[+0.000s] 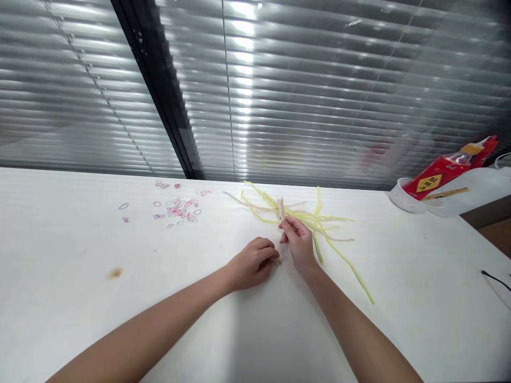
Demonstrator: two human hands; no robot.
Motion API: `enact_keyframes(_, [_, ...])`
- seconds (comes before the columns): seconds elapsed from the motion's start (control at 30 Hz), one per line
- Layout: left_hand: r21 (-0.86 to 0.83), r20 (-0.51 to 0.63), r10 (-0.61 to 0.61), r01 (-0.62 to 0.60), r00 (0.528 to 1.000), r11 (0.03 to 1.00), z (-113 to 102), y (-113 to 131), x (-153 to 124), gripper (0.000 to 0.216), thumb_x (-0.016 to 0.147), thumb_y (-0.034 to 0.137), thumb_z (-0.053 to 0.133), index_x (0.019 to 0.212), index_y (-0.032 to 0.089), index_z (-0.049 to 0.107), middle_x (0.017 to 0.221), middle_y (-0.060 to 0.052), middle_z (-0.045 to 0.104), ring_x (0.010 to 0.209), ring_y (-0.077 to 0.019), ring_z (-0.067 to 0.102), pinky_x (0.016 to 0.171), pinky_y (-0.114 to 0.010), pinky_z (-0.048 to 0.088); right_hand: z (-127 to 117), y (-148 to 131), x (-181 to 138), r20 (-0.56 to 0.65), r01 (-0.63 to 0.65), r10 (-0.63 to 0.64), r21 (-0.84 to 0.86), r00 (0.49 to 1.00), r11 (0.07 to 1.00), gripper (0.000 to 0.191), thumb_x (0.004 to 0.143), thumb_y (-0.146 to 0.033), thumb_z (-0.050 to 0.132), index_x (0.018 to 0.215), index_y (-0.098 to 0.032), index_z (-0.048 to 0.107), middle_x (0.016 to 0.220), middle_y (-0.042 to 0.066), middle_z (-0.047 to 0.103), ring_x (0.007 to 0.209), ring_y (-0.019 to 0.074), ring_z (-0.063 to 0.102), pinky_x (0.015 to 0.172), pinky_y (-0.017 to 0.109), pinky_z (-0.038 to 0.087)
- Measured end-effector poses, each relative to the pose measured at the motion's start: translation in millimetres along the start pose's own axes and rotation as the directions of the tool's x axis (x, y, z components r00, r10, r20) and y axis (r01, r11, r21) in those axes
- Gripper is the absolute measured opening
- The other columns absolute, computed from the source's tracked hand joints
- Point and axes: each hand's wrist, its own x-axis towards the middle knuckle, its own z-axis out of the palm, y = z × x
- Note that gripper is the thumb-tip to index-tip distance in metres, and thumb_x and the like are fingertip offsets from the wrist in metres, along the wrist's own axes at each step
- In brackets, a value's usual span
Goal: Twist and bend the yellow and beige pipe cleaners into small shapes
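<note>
My right hand (297,240) pinches a short beige fuzzy stick (281,208) and holds it upright just above the white table (80,250). Behind and to the right of it lies a loose heap of yellow-green and beige fuzzy stems (315,221), one long stem trailing toward the near right. My left hand (255,261) rests on the table just left of the right hand, fingers curled under; whether anything is in them is hidden.
Several small pink, purple and pale rubber bands (179,207) are scattered at the far left centre. A red packet (447,170) lies in a clear plastic bag (471,197) at the far right. A black cable (495,279) lies at the right edge. Window blinds stand behind the table.
</note>
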Motion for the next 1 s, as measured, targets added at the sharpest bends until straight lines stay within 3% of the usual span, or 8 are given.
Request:
enact_keyframes(0.17, [-0.082,-0.091,-0.080,0.072,0.993,0.994,0.9,1.2,-0.1,0.023,0.082,0.018,0.051,0.098,0.024,0.067,0.093,-0.010,0.064,0.088,-0.0246,0.056,0.081,-0.037,0.040,-0.7,-1.0,0.4,-0.007,-0.021,0.022,0.073,1.000,0.997,0.031,0.073,-0.042,0.066,0.089,-0.015,0.063,0.076,0.001,0.061,0.045,0.0058,0.046,0.045,0.021,0.040])
enact_keyframes(0.3, [-0.323,-0.214,-0.293,0.215,0.932,0.922,-0.2,-2.8,2.5,0.017,0.087,0.033,0.050,0.095,0.023,0.060,0.085,-0.005,0.063,0.072,-0.0175,0.056,0.071,-0.031,0.041,-1.5,-1.9,0.3,-0.004,-0.016,0.016,0.092,1.000,0.996,0.029,0.075,-0.041,0.065,0.090,-0.016,0.063,0.075,0.000,0.061,0.045,0.0057,0.047,0.046,0.021,0.041])
enact_keyframes(0.43, [-0.749,-0.244,-0.503,0.168,0.829,0.640,-8.4,-11.9,10.2,0.021,0.083,0.039,0.057,0.095,0.021,0.052,0.075,0.000,0.057,0.064,-0.0116,0.054,0.067,-0.027,0.042,1.0,-2.2,-3.1,0.011,0.000,0.000,0.042,1.000,0.999,0.033,0.074,-0.042,0.066,0.092,-0.015,0.064,0.073,0.001,0.062,0.046,0.0069,0.047,0.047,0.023,0.042])
enact_keyframes(0.57, [-0.923,-0.148,-0.616,0.117,0.774,0.368,-18.9,-14.4,15.8,0.026,0.078,0.037,0.063,0.093,0.019,0.052,0.075,0.001,0.054,0.065,-0.0103,0.055,0.066,-0.025,0.043,3.3,-0.1,-6.1,0.059,0.001,0.001,-0.041,0.998,0.999,0.038,0.072,-0.043,0.067,0.095,-0.014,0.064,0.072,0.004,0.065,0.050,0.0097,0.050,0.048,0.025,0.044])
enact_keyframes(0.67, [-0.940,-0.123,-0.620,0.110,0.775,0.324,-21.6,-12.4,16.3,0.027,0.078,0.032,0.065,0.098,0.018,0.053,0.071,0.002,0.053,0.064,-0.0103,0.055,0.067,-0.025,0.043,3.0,1.5,-6.2,0.071,-0.005,0.009,-0.064,0.997,0.998,0.038,0.071,-0.043,0.068,0.096,-0.014,0.064,0.073,0.004,0.066,0.052,0.0108,0.053,0.049,0.025,0.045])
enact_keyframes(0.8, [-0.942,-0.109,-0.607,0.113,0.787,0.317,-21.1,-12.4,15.5,0.020,0.076,0.026,0.067,0.089,0.018,0.054,0.069,0.003,0.052,0.064,-0.0095,0.055,0.070,-0.025,0.043,2.1,2.5,-6.2,0.086,0.006,0.002,-0.091,0.996,0.996,0.037,0.073,-0.043,0.066,0.097,-0.015,0.063,0.072,0.004,0.067,0.053,0.0112,0.054,0.049,0.024,0.044])
enact_keyframes(1.0, [-0.953,-0.075,-0.565,0.107,0.822,0.283,-21.5,-16.8,14.8,0.022,0.082,0.031,0.062,0.100,0.018,0.058,0.102,-0.007,0.062,0.097,-0.0169,0.060,0.090,-0.032,0.042,3.0,0.2,-14.7,0.197,0.124,-0.081,-0.217,0.977,0.968,0.031,0.079,-0.040,0.061,0.099,-0.016,0.062,0.074,0.005,0.067,0.057,0.0129,0.055,0.052,0.025,0.044])
